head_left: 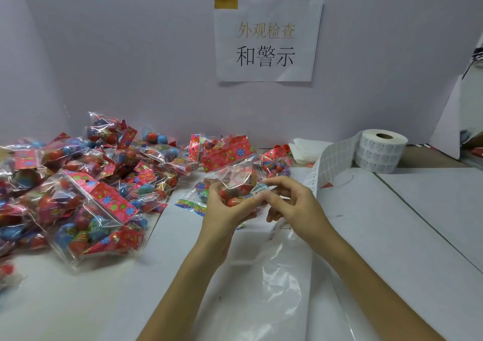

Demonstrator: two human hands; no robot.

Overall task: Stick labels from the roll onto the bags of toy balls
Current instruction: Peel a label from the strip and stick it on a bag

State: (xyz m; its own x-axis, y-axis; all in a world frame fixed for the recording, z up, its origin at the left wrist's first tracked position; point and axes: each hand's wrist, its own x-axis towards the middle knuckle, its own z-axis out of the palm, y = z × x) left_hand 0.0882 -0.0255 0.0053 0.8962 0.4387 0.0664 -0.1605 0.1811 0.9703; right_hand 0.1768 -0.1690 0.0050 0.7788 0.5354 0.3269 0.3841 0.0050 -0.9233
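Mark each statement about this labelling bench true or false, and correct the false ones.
1. The left hand holds a bag of toy balls. True.
2. The label roll lies among the pile of bags. False: it stands at the right, apart from the pile on the left.
3. The right hand has its fingers at a small white label on the held bag. True.
4. The paper sign on the wall is blank. False: it carries printed characters.
5. A backing strip trails from the roll toward the hands. True.
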